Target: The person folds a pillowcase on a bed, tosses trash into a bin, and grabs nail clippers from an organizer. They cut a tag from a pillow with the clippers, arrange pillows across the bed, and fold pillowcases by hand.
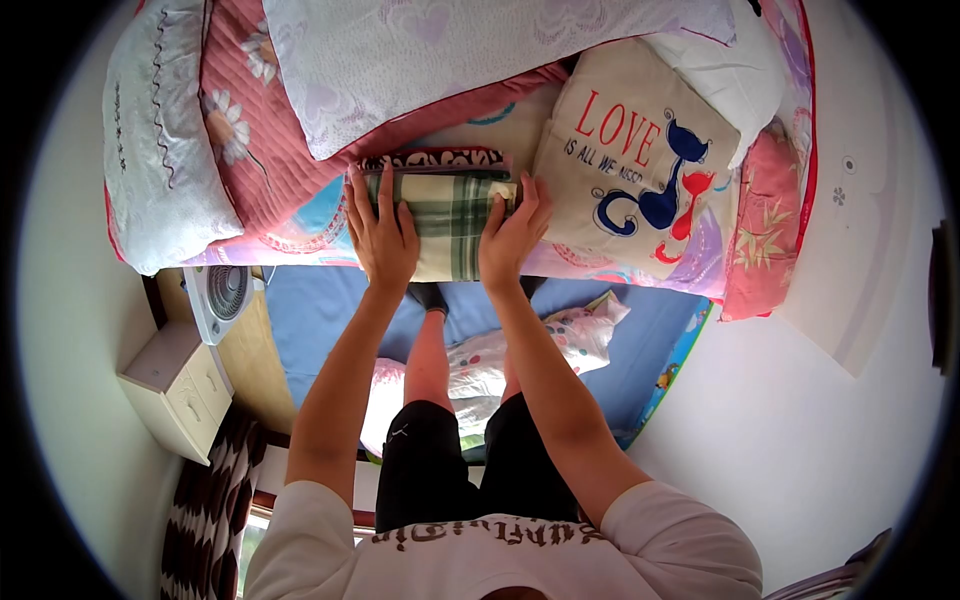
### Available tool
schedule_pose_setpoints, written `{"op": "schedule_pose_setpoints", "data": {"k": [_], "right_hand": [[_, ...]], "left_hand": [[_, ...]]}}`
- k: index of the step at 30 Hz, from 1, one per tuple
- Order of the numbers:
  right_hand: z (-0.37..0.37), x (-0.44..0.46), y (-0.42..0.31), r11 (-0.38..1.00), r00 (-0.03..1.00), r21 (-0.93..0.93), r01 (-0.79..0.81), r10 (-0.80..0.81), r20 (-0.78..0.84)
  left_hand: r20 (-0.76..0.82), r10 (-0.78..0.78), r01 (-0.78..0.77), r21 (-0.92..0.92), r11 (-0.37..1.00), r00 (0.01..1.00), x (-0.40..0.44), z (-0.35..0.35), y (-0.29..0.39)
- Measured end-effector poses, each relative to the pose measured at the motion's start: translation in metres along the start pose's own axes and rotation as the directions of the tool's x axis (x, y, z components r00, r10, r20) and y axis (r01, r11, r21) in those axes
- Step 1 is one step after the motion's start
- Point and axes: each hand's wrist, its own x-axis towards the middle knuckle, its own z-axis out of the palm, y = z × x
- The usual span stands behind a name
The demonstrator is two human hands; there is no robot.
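Note:
A folded green and cream plaid cloth [446,225] lies at the near edge of the bed, between my two hands. My left hand [384,232] rests along its left side with fingers stretched out and spread. Against the right side is my right hand [512,232], its fingers extended and its thumb on the cloth's top. Just beyond the plaid cloth sits a folded black-and-pink patterned fabric [440,160], partly covered. To the right of my right hand lies a beige cushion cover [610,150] printed with "LOVE" and two cats.
A pink quilt [270,165] and pale pillows [430,60] are heaped on the bed. Below, a blue mat [320,310] holds a dotted pillow [580,335] around my legs. A white fan [222,300] and a small cabinet [180,385] stand at the left.

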Motion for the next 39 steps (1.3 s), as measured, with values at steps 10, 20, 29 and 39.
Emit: {"op": "schedule_pose_setpoints", "data": {"k": [10, 20, 29, 39], "right_hand": [[0.01, -0.041, -0.04, 0.947, 0.902, 0.142, 0.29, -0.32, 0.29], [0.022, -0.029, -0.02, 0.954, 0.92, -0.127, 0.272, -0.219, 0.326], [0.034, -0.028, 0.004, 0.937, 0.926, -0.247, 0.248, -0.154, 0.345], [0.05, -0.031, 0.018, 0.931, 0.927, -0.246, 0.271, -0.183, 0.328]], "left_hand": [[-0.009, -0.026, 0.026, 0.022, 0.999, 1.0, 0.001, 0.008, -0.003], [0.004, -0.048, 0.048, -0.024, 0.999, 0.999, 0.004, 0.01, -0.005], [0.025, -0.112, 0.112, 0.015, 0.994, 0.993, 0.003, 0.016, -0.007], [0.007, -0.118, 0.118, 0.025, 0.993, 0.993, 0.003, 0.025, -0.012]]}}
